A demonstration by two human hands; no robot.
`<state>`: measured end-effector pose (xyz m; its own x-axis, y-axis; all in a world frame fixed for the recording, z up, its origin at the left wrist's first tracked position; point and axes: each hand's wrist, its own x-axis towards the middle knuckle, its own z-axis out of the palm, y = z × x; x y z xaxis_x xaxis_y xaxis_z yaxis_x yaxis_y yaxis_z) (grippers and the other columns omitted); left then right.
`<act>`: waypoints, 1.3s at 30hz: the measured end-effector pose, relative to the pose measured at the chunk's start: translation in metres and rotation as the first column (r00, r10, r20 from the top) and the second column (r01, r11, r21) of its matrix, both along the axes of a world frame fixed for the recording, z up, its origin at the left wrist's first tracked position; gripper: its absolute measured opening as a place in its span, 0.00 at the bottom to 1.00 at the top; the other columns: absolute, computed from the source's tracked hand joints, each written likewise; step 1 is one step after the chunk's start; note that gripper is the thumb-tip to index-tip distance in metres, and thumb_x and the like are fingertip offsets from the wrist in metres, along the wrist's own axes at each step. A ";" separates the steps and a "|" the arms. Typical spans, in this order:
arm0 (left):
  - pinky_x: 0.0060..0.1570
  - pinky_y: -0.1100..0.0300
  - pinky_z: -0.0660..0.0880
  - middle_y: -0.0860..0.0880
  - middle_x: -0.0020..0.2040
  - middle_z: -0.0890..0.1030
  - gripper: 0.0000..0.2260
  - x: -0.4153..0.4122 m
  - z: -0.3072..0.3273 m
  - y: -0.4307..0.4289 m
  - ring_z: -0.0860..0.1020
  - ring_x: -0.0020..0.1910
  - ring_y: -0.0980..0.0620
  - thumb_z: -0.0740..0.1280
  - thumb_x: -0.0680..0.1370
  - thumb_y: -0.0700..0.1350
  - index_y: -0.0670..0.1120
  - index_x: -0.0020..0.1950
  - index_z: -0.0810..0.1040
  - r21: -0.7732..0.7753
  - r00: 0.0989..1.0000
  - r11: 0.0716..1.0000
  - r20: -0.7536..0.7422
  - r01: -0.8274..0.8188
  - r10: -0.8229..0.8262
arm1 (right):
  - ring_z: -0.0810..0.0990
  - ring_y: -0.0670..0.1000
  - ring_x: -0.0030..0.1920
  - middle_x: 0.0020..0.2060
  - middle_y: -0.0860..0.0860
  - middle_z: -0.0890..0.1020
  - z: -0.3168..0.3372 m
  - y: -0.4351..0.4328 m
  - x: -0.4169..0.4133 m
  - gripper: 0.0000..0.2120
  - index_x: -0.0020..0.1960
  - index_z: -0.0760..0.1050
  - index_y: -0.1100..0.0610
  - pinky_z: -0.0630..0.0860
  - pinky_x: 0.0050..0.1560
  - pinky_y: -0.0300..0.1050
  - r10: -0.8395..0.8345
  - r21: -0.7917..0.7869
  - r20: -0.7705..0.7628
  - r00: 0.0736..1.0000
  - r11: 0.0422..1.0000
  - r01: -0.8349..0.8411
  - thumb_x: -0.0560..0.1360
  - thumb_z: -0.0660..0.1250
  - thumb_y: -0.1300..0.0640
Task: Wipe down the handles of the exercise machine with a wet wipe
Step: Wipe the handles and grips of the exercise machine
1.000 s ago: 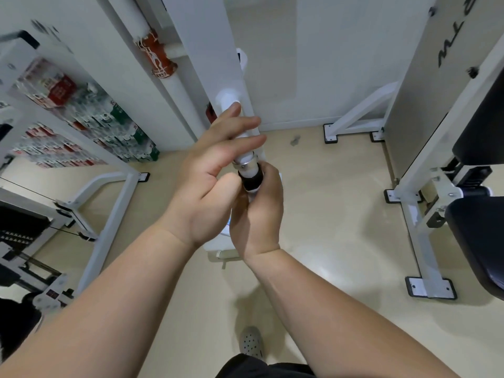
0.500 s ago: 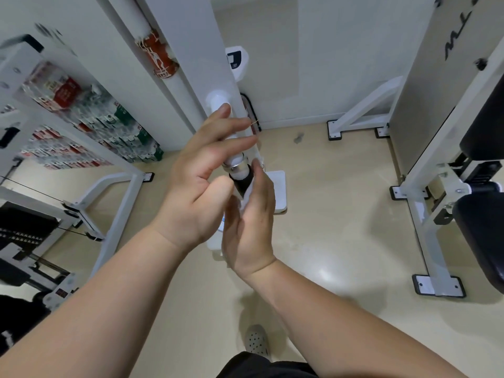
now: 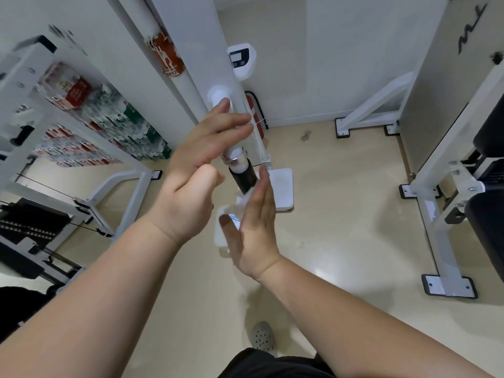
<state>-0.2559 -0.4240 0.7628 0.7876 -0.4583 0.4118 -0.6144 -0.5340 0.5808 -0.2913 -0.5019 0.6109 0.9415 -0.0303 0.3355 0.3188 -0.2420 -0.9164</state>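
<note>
A machine handle points toward me at the centre: a white bar, a chrome ring (image 3: pixel 234 159) and a black grip (image 3: pixel 243 181). My left hand (image 3: pixel 196 181) lies over the white bar with its fingers straight and loose, gripping nothing. My right hand (image 3: pixel 253 230) is flat beside the grip's end, fingers extended. It presses a white wet wipe (image 3: pixel 246 197) against the grip's tip. Most of the wipe is hidden behind the fingers.
A white scale platform (image 3: pixel 282 186) and its post stand on the beige floor behind the handle. White machine frames (image 3: pixel 436 214) with a black seat pad (image 3: pixel 488 227) are on the right. A weight stack (image 3: pixel 27 227) and packs of bottles (image 3: pixel 109 118) are on the left.
My right hand has let go its grip on the black handle and slid down to its end, opening flat. The black grip now shows. My left hand stays over the bar.
</note>
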 end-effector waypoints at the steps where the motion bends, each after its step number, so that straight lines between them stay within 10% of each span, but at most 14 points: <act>1: 0.78 0.53 0.58 0.38 0.71 0.73 0.25 -0.001 0.001 0.000 0.60 0.79 0.40 0.53 0.74 0.41 0.33 0.68 0.75 0.004 1.000 1.000 0.000 0.004 -0.004 | 0.39 0.53 0.82 0.82 0.52 0.40 -0.013 -0.003 -0.004 0.40 0.79 0.30 0.46 0.50 0.79 0.64 0.019 -0.025 -0.067 0.998 0.999 -0.021 0.80 0.54 0.38; 18: 0.79 0.47 0.56 0.36 0.73 0.70 0.29 0.015 -0.005 0.007 0.58 0.80 0.39 0.53 0.83 0.55 0.32 0.70 0.72 0.067 0.981 0.979 0.021 0.193 -0.195 | 0.30 0.47 0.80 0.79 0.48 0.33 0.035 0.006 -0.008 0.42 0.76 0.26 0.52 0.36 0.81 0.53 -0.111 0.040 -0.072 0.991 0.993 0.114 0.79 0.53 0.40; 22: 0.79 0.40 0.55 0.36 0.75 0.68 0.25 0.031 -0.001 0.014 0.57 0.81 0.39 0.56 0.76 0.38 0.31 0.72 0.69 0.052 0.929 0.928 -0.014 0.369 -0.369 | 0.36 0.53 0.82 0.80 0.44 0.34 0.026 0.010 0.007 0.38 0.79 0.27 0.45 0.41 0.81 0.53 -0.296 0.047 0.096 0.950 0.955 0.293 0.82 0.49 0.35; 25: 0.79 0.40 0.53 0.37 0.76 0.67 0.31 0.044 -0.001 0.021 0.56 0.81 0.39 0.55 0.69 0.28 0.32 0.73 0.68 0.035 0.872 0.872 -0.040 0.489 -0.487 | 0.37 0.48 0.82 0.79 0.37 0.33 -0.014 0.014 0.006 0.40 0.79 0.29 0.41 0.44 0.81 0.56 -0.411 0.031 -0.079 0.908 0.909 0.415 0.80 0.52 0.31; 30: 0.80 0.46 0.52 0.46 0.79 0.64 0.33 0.084 -0.008 0.029 0.54 0.82 0.42 0.55 0.70 0.36 0.42 0.77 0.66 0.075 0.737 0.734 -0.024 0.675 -0.675 | 0.32 0.47 0.81 0.79 0.40 0.32 0.017 0.051 0.009 0.39 0.78 0.28 0.52 0.36 0.80 0.46 -0.537 0.098 -0.068 0.841 0.835 0.541 0.83 0.52 0.41; 36: 0.67 0.51 0.72 0.43 0.63 0.80 0.22 0.058 -0.028 0.068 0.77 0.66 0.44 0.57 0.68 0.26 0.36 0.59 0.80 -0.400 0.904 0.813 0.142 0.424 -0.403 | 0.34 0.45 0.81 0.82 0.50 0.36 0.047 0.063 0.011 0.37 0.80 0.33 0.51 0.39 0.81 0.56 -0.618 0.152 -0.063 0.784 0.770 0.619 0.81 0.53 0.50; 39: 0.51 0.50 0.77 0.56 0.51 0.80 0.15 0.034 -0.076 0.097 0.79 0.51 0.51 0.58 0.74 0.35 0.46 0.53 0.81 -0.525 0.944 0.811 -0.047 0.256 -0.328 | 0.37 0.54 0.82 0.83 0.49 0.39 0.049 0.065 0.003 0.40 0.82 0.36 0.48 0.40 0.81 0.59 -0.616 0.228 -0.132 0.777 0.744 0.628 0.75 0.52 0.47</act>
